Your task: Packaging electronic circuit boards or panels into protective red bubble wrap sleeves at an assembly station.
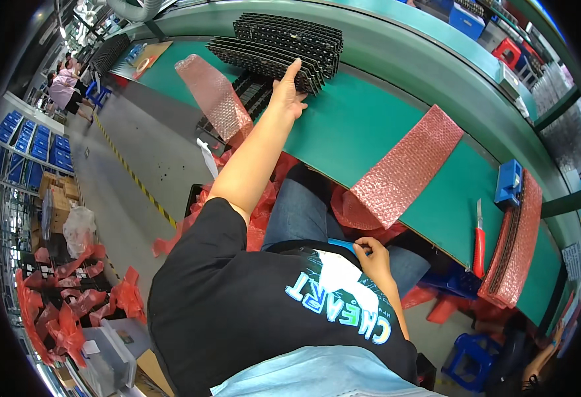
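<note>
My left hand reaches across the green bench to the near right end of a row of thin black perforated panels. Its index finger stretches up against the panel ends and the thumb stands apart; the other fingers are partly hidden. More black panels stand upright right behind. Low over my lap, my right hand has its fingers curled in a pinch beside a small blue edge; what they hold is hidden. Pink bubble wrap lies across the bench edge between my hands, and another sheet lies left of my left arm.
At right on the green bench lie a red-handled knife, a blue box-shaped device and a bubble-wrapped bundle. A blue stool stands below. Red plastic film heaps at lower left. A person is far left.
</note>
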`<state>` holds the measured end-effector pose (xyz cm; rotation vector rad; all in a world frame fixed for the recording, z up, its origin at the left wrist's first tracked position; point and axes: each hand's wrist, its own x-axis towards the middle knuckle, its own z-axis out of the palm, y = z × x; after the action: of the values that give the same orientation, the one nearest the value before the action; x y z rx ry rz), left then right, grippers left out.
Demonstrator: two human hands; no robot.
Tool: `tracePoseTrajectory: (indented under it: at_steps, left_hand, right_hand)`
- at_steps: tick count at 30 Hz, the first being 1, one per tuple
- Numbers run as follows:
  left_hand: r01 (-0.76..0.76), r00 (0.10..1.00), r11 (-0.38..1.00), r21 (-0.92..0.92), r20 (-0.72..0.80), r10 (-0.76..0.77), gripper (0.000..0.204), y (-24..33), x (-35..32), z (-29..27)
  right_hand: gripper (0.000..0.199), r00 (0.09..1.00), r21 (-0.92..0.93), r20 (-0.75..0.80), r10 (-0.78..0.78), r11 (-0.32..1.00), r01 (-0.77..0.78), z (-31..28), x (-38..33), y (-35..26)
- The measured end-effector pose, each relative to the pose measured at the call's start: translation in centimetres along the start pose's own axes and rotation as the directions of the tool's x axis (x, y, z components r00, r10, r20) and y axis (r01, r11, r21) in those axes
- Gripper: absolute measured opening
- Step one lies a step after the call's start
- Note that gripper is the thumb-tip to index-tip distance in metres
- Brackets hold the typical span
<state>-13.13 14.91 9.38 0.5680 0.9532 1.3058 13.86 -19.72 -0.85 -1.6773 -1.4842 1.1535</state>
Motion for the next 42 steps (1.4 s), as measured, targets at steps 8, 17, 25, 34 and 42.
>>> tracePoseTrajectory:
  at_steps: [8,17,25,34,42]
  left_hand:
    - [-0.271,0.933,0.962,0.019,-0.241,0.267,0.108,0.3,-3.5,3.8]
    - [-0.345,0.829,0.899,-0.270,0.363,0.427,0.072,-4.0,-20.0,5.1]
    - [0.565,0.265,0.822,-0.069,0.959,-0.102,0.073,-8.3,-23.0,6.8]
    - [0.066,0.825,0.903,0.425,0.486,-0.289,0.043,-10.7,-18.4,3.2]
    - [-0.162,0.906,0.799,0.579,0.408,-0.111,0.030,-11.6,-18.4,1.2]
  right_hand:
    - [0.016,0.999,-0.063,0.008,0.037,0.997,-0.037,-0.2,-0.3,0.7]
    - [0.007,0.955,0.213,0.280,-0.096,0.976,0.035,-7.0,-2.1,-7.4]
    - [0.038,0.912,0.723,-0.380,-0.156,0.565,0.398,-11.8,6.6,-11.4]
    - [0.026,0.723,0.608,-0.670,0.168,0.683,0.404,-15.3,17.4,-6.8]
    - [0.041,0.749,0.420,-0.659,0.066,0.859,0.293,-12.9,17.5,-5.0]
